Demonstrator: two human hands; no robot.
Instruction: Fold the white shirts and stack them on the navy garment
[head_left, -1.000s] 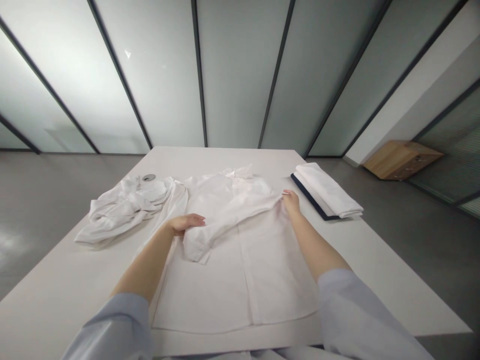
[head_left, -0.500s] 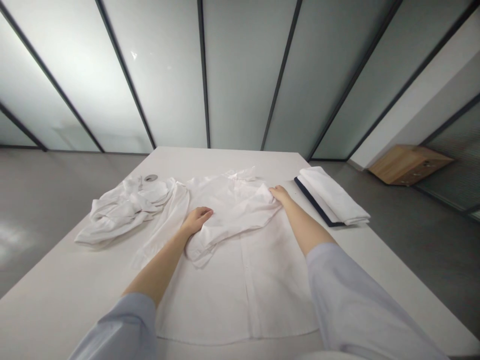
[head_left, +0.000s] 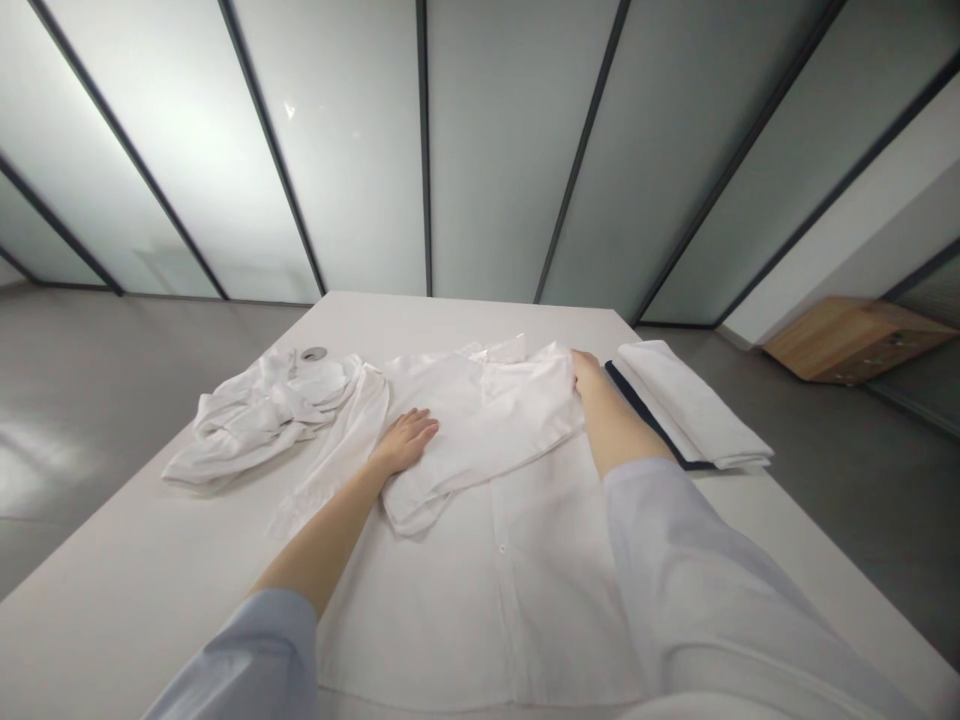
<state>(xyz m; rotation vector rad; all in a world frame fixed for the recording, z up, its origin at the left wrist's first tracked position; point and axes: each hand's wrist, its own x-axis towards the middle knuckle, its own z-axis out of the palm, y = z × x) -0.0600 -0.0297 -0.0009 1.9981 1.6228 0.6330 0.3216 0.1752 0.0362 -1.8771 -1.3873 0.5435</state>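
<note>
Shirt (head_left: 499, 425) on table (head_left: 187, 580), left grip (head_left: 407, 440) wide atop it, right grip (head_left: 586, 372) at its edge, closure unclear.

Shirt (head_left: 450, 610): is showing plain white, faintly pinkish across the chest
Button (head_left: 502, 548): is looking white
Bundled cloth (head_left: 251, 425): is showing white with pale grey shading
Folded cloth (head_left: 694, 400): is showing plain white
Layer underneath (head_left: 650, 413): is showing dark navy
Tabletop (head_left: 187, 580): is looking pale pinkish white
Wearer's sleeves (head_left: 255, 640): are showing plain pale blue
Panels (head_left: 495, 150): are fading from whitish to grey-green
Bars (head_left: 424, 150): are striping them dark grey
Cabinet (head_left: 817, 330): is displaying brown wood grain
</note>
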